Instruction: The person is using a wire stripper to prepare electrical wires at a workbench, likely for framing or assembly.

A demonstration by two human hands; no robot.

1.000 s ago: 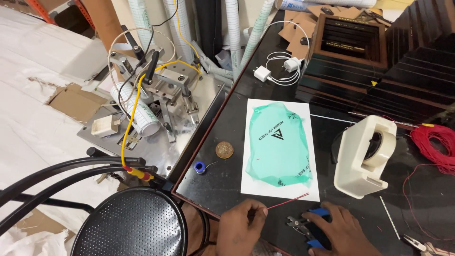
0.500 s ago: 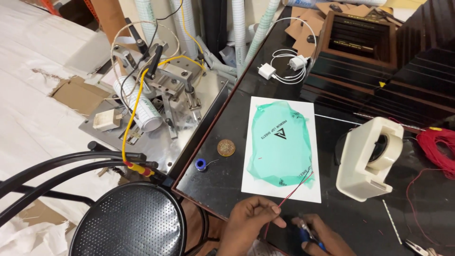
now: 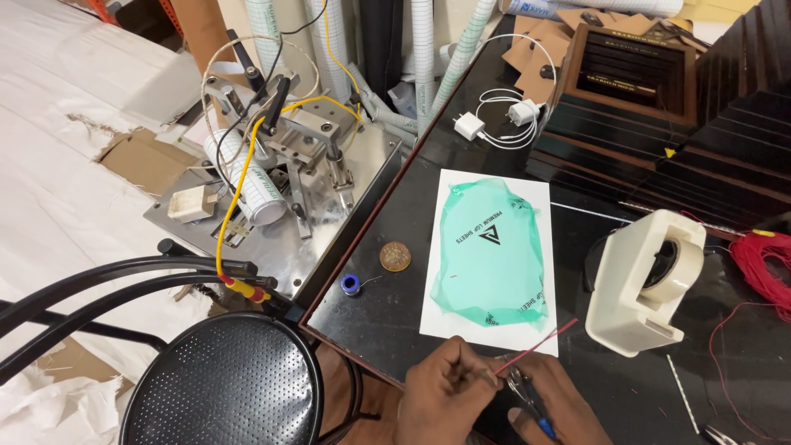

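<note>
Spreading across the frame's right half, the dark glossy surface (image 3: 412,272) carries a cream plastic tape dispenser (image 3: 647,280) at right. At bottom centre, the left hand (image 3: 449,395) pinches a thin red wire (image 3: 535,346); the right hand (image 3: 548,408) clamps small blue-handled pliers (image 3: 527,395) onto it, apparently stripping the end, which calls for a steady pull.

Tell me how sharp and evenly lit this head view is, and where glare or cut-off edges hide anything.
Head view: sharp and evenly lit, with soft shadows; the dark table shows mild sheen, no strong glare; wide-angle lens bends the edges; the left hand and right hand, pinching a red wire and pliers, are partly cropped at the bottom.
</note>
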